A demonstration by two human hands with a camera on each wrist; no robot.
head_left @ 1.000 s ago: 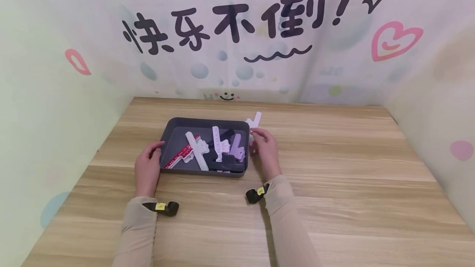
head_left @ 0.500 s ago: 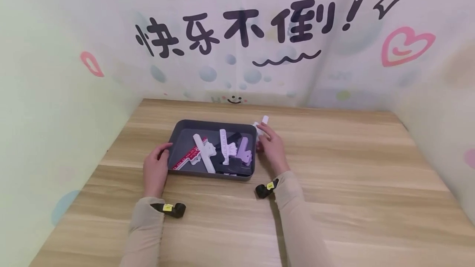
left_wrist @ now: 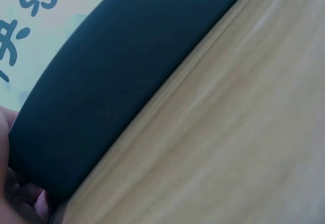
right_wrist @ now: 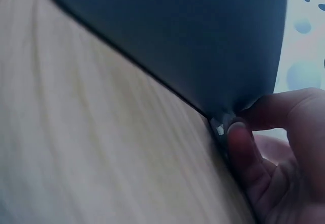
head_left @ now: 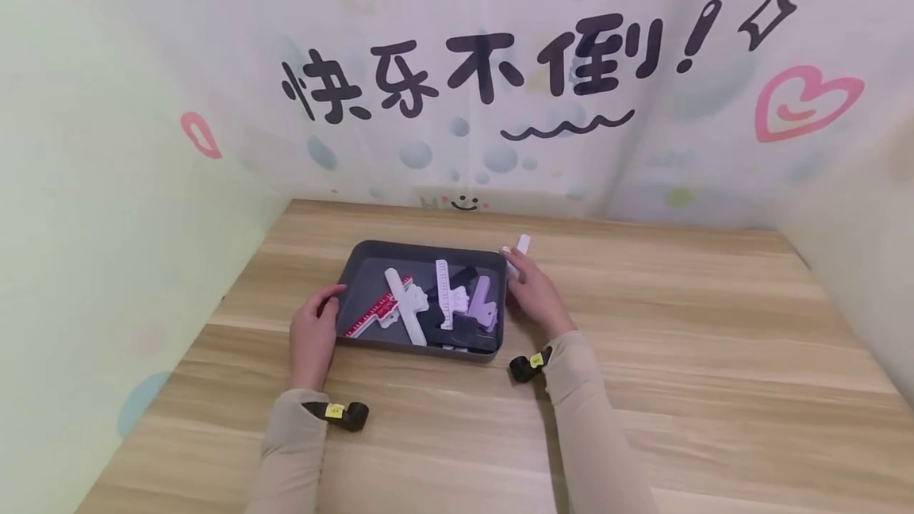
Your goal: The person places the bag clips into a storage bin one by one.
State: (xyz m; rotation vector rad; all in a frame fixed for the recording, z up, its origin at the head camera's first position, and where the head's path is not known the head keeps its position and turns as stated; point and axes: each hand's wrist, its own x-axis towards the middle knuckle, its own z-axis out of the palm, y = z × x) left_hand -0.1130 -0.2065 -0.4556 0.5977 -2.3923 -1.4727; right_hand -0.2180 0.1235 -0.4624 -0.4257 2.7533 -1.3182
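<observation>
A dark grey rectangular tray [head_left: 374,252] lies on the table, holding several plastic clips. Inside are a red clip with ruler marks [head_left: 371,314], a white clip [head_left: 407,308] crossing over it, a white ruler-marked clip [head_left: 443,292], a purple clip [head_left: 482,308] and black clips [head_left: 464,331]. My left hand [head_left: 312,346] grips the tray's left side, thumb and fingers at the rim. At the tray's back right corner, my right hand [head_left: 534,292] has its index finger over the rim and its thumb low against the side. Behind that hand, a white clip [head_left: 524,243] sticks out, partly hidden.
The wood-grain table [head_left: 685,355] extends to the right and in front of the tray. A printed curtain [head_left: 457,157] hangs along the back edge, with pale walls at both sides. Small black wrist cameras [head_left: 355,416] sit at both cuffs.
My right hand has shifted from beside the white clip onto the tray's back right corner. The left hand, tray and clips keep their places; the head view has drifted up and left.
</observation>
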